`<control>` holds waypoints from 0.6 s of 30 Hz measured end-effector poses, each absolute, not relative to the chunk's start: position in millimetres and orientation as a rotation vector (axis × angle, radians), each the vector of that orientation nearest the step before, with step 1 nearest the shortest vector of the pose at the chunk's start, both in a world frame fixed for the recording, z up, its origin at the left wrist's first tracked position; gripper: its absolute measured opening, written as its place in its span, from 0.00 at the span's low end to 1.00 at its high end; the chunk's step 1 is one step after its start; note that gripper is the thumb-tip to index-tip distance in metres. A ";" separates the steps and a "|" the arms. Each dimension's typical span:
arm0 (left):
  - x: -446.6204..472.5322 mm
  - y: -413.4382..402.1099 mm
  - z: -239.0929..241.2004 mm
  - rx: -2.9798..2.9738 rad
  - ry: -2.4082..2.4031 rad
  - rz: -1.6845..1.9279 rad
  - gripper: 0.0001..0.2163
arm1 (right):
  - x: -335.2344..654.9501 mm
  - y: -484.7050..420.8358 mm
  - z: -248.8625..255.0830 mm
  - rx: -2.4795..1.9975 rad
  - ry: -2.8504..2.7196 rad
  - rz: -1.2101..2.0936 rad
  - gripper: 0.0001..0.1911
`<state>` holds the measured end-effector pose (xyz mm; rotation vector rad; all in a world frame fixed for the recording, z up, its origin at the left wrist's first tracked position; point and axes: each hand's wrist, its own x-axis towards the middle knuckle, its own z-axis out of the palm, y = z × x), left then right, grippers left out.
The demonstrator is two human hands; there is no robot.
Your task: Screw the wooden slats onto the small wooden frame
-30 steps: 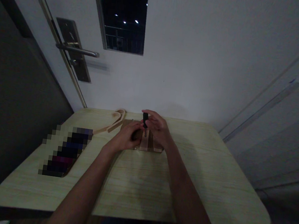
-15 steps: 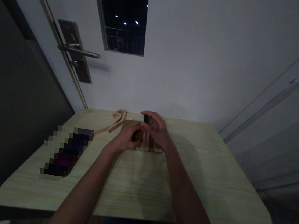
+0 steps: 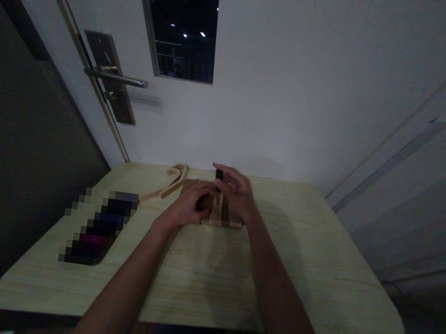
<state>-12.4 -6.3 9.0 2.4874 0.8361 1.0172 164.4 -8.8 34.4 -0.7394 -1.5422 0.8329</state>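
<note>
One view only, from the head, dim. In the right hand [image 3: 240, 190], a black-handled tool [image 3: 219, 173], roughly upright, thin shaft down to a pale strip [image 3: 216, 217] on a brown board [image 3: 225, 217], towards the far side of the table [image 3: 298, 282]. Right grip closed on the tool's handle, one finger stretched out near its top. Left hand [image 3: 188, 202] curled over the board's left part, fingertips near the shaft; cannot tell whether pinched tight or merely resting.

Tool probably light, stiff, hard to damage; handle likely smooth, so apt to turn in damp fingers. Best taken by the thick black end, thumb opposite fingers. Strip and board apparently wooden: rigid, fairly light, prone to sliding on a smooth top. Best held by the edges, pressed flat. Off to the left, a curved piece [image 3: 181, 174], stiff-looking, perhaps weakest at the bend. Nearer, a dark pixelated object [image 3: 97, 232], well apart from the board.
</note>
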 end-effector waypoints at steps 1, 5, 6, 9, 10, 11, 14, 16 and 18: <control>-12.2 -6.4 9.5 2.492 0.829 1.017 0.14 | 164.1 -8.8 34.7 -0.746 -1.535 0.817 0.18; -12.1 -6.7 10.7 2.501 0.831 1.022 0.14 | 163.7 -7.1 35.0 -0.771 -1.517 0.807 0.14; -12.2 -6.7 10.6 2.499 0.836 1.021 0.14 | 163.7 -6.5 34.7 -0.775 -1.513 0.809 0.14; -12.3 -6.7 9.7 2.488 0.849 1.013 0.14 | 164.2 -6.2 34.4 -0.780 -1.506 0.815 0.14; -12.4 -6.5 9.3 2.488 0.845 1.012 0.14 | 164.4 -7.0 34.8 -0.781 -1.508 0.818 0.14; -12.4 -6.3 9.0 2.488 0.837 1.016 0.14 | 164.7 -8.2 35.5 -0.778 -1.515 0.823 0.14; -12.4 -5.6 8.6 2.491 0.820 1.028 0.14 | 166.5 -12.2 37.9 -0.724 -1.555 0.861 0.14; -12.4 -5.1 8.5 2.488 0.828 1.018 0.14 | 168.0 -13.4 38.6 -0.681 -1.572 0.905 0.16; -12.3 -4.9 8.7 2.479 0.842 1.004 0.13 | 169.0 -13.0 37.9 -0.662 -1.582 0.947 0.19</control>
